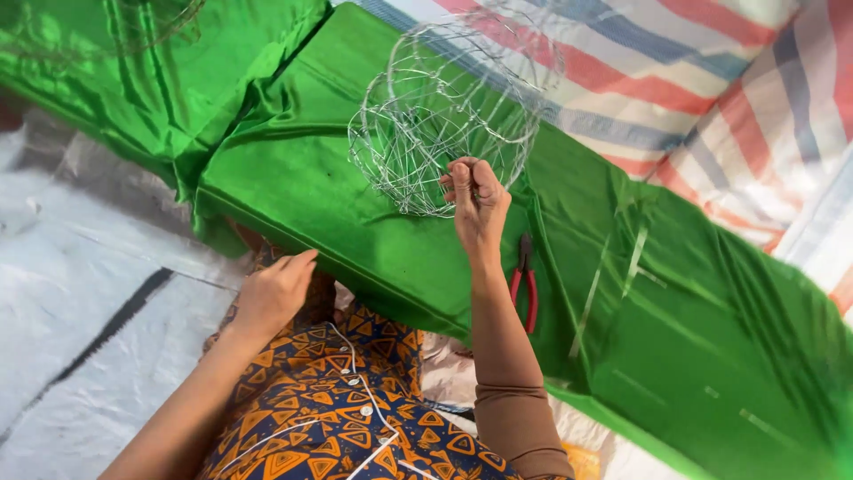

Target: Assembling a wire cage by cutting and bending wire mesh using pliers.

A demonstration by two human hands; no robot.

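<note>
My left hand (274,293) rests low, at about seven o'clock, with its fingers curled and loose, touching the edge of the shiny green cloth (338,196) near my patterned dress (329,409). It holds nothing. A bit to the right, my right hand (478,203) is up near the middle. Its grip is pinching the bottom wires of a round silver wire frame (444,116), which lifts up toward twelve o'clock over the green cloth. Just below my right wrist, at about five o'clock from it, red-handled pliers (525,284) lie on the cloth. A striped sheet (711,80) is at two o'clock.
</note>
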